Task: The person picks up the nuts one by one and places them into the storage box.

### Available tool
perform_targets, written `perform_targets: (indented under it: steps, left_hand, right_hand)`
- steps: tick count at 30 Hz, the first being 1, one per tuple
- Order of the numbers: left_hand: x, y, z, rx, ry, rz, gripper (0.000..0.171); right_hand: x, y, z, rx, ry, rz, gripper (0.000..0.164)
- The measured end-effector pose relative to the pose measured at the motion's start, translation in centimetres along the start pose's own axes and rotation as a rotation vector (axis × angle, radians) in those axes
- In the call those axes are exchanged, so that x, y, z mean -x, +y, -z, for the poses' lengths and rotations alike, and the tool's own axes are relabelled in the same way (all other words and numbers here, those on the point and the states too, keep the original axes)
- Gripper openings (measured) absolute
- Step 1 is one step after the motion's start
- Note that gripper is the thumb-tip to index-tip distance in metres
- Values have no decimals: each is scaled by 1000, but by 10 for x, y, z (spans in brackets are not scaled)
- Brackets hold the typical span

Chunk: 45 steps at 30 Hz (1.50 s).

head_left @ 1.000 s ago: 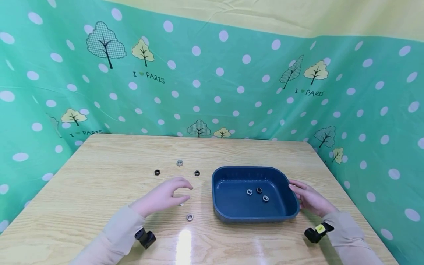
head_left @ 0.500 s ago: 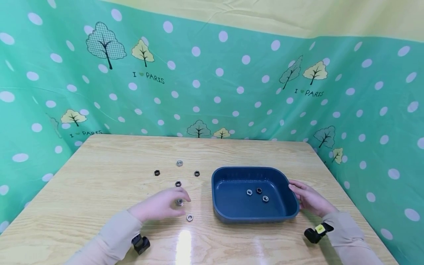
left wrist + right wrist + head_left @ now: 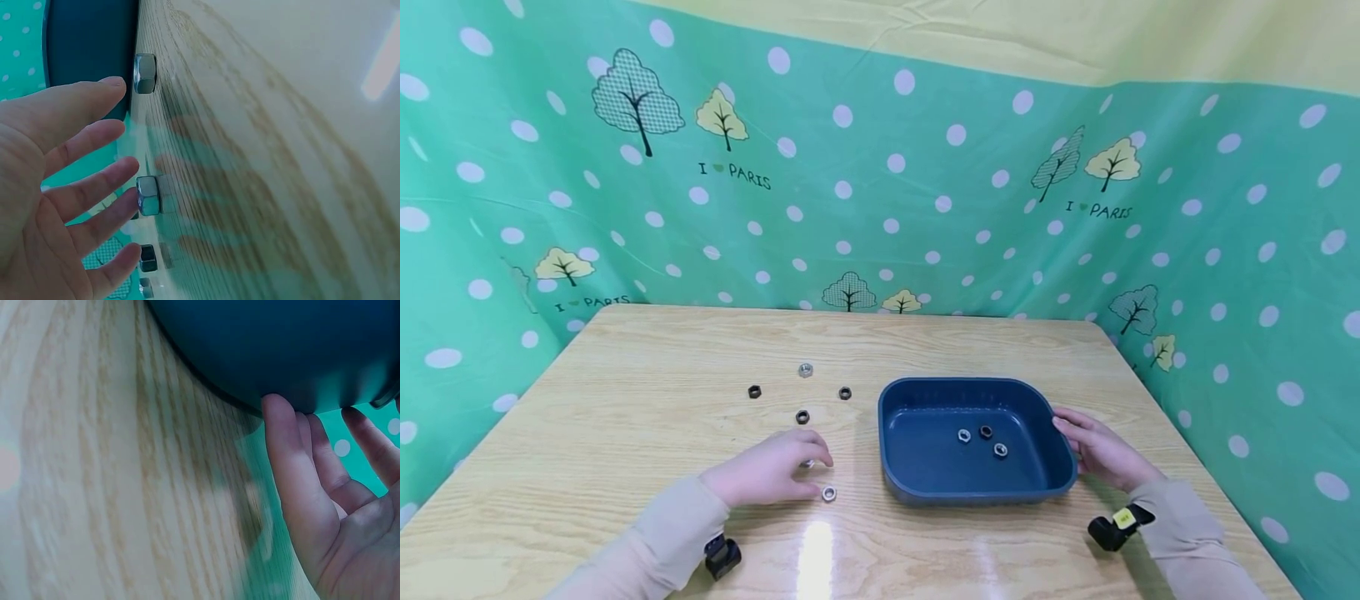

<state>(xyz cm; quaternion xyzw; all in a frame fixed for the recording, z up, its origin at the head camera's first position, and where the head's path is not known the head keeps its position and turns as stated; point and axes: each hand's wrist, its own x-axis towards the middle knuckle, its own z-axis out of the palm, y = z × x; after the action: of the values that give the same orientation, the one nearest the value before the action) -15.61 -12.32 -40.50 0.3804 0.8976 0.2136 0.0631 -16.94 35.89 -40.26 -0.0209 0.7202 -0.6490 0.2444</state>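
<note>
My left hand [image 3: 769,471] hovers low over the table with fingers spread and nothing held. Its thumb tip is right by a silver hex nut [image 3: 828,493], which stands just beyond the thumb in the left wrist view. A second silver nut [image 3: 149,195] lies by the ring fingertip and is partly covered by the fingers in the head view. Farther back lies a black nut [image 3: 802,417]. My right hand [image 3: 1105,450] rests its fingertips against the right outer wall of a blue plastic bin [image 3: 977,497]. In the right wrist view, the thumb [image 3: 279,425] touches that wall.
Inside the bin lie two silver nuts [image 3: 964,435] and a dark nut [image 3: 986,432]. Toward the back of the wooden table [image 3: 647,400] are two black nuts [image 3: 755,391] and a silver nut [image 3: 806,370]. A patterned green curtain [image 3: 865,225] surrounds the table.
My left hand has drawn back toward the near side, uncovering the black nut behind it, and its thumb has come down beside the near silver nut. The right hand and bin stay put.
</note>
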Motion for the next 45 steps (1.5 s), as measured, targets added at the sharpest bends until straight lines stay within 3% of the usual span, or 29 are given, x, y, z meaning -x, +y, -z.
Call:
perform_targets:
  steps: [5,11,14,33,45]
  left_hand:
    - [-1,2,1,-7,-9,-4,30]
    - [-1,4,3,-19,-20,-23,28]
    - [-2,4,2,-36,-20,-28,26]
    - [-7,5,-2,-86,4,-74,20]
    - [-10,8,-6,-85,-22,-62,14]
  right_hand:
    - [0,0,0,13,9,-1,18]
    - [-2,-2,-1,59,44,-24,57]
    - [-2,-2,-1,64,43,-26,64]
    - [-1,-3,-1,45,36,-19,57]
    - [-1,0,2,29,26,-13,33]
